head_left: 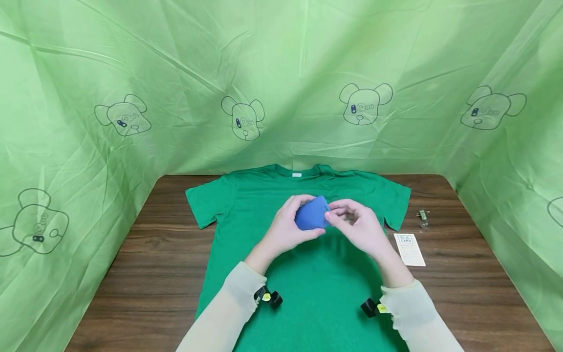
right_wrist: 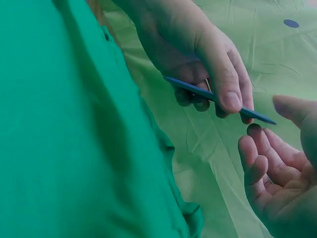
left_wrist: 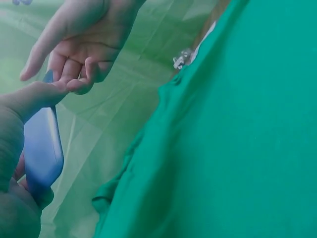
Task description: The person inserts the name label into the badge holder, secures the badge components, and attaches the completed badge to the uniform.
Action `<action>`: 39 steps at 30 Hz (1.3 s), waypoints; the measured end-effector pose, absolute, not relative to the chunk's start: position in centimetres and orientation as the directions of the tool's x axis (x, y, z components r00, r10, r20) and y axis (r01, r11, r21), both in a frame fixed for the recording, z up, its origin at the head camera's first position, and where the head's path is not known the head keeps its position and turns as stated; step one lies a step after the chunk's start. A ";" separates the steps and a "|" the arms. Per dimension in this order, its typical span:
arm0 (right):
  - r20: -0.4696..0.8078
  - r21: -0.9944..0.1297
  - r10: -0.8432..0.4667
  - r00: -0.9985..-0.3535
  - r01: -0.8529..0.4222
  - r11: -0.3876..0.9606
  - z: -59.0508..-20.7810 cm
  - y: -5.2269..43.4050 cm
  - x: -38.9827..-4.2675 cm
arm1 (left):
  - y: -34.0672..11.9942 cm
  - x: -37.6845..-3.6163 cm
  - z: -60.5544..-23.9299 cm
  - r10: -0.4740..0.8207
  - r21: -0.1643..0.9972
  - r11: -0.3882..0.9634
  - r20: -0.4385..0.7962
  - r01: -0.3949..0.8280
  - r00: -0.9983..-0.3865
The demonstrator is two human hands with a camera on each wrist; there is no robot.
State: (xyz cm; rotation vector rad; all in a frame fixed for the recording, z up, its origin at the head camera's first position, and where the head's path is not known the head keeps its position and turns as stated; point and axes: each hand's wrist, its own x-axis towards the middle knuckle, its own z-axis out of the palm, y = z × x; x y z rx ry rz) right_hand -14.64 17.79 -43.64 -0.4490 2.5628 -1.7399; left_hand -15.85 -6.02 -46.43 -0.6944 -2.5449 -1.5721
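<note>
Head view: left hand (head_left: 285, 227) grips the flat blue case (head_left: 311, 216) above the green T-shirt (head_left: 316, 293) (thumb at near edge, fingers at far edge). Right hand (head_left: 358, 227) is at the case's right end. Shirt lies spread on the wood desk (head_left: 149, 274), collar far. White printed card (head_left: 410, 250) sits on the right, small metallic clip (head_left: 423, 218) just beyond it.

Left wrist view: case is tilted in the left hand's grasp, right fingers near its upper end.

Right wrist view: case nearly edge-on; right thumb and fingers spread, released. Can't tell if a fingertip touches.
</note>
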 end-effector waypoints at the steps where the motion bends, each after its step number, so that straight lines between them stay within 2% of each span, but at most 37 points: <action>1: 0.144 -0.915 -0.246 -0.959 -0.224 0.337 -43.7 17.7 -14.6 | -6.0 -15.8 -46.4 0.340 0.826 0.379 0.294 0.416 -0.893; 10: 0.181 -0.920 -0.250 -0.951 -0.254 0.298 -43.7 17.9 -14.6 | -6.3 -16.2 -46.8 0.324 0.825 0.348 0.340 0.445 -0.883; 14: 0.181 -0.922 -0.221 -0.958 -0.244 0.301 -43.6 18.2 -14.7 | -7.1 -16.7 -46.6 0.309 0.866 0.253 0.350 0.431 -0.884; 20: 0.166 -0.929 -0.184 -0.969 -0.216 0.301 -43.2 18.4 -14.7 | -7.9 -16.9 -46.2 0.313 0.937 0.103 0.287 0.333 -0.905; 29: 0.133 -0.942 -0.175 -0.976 -0.180 0.285 -43.1 18.3 -14.8 | -8.1 -16.9 -45.9 0.368 0.944 0.084 0.269 0.320 -0.890; 39: 0.139 -0.940 -0.187 -0.973 -0.189 0.284 -43.3 18.2 -14.9 | -8.0 -16.9 -46.0 0.351 0.950 0.099 0.245 0.296 -0.904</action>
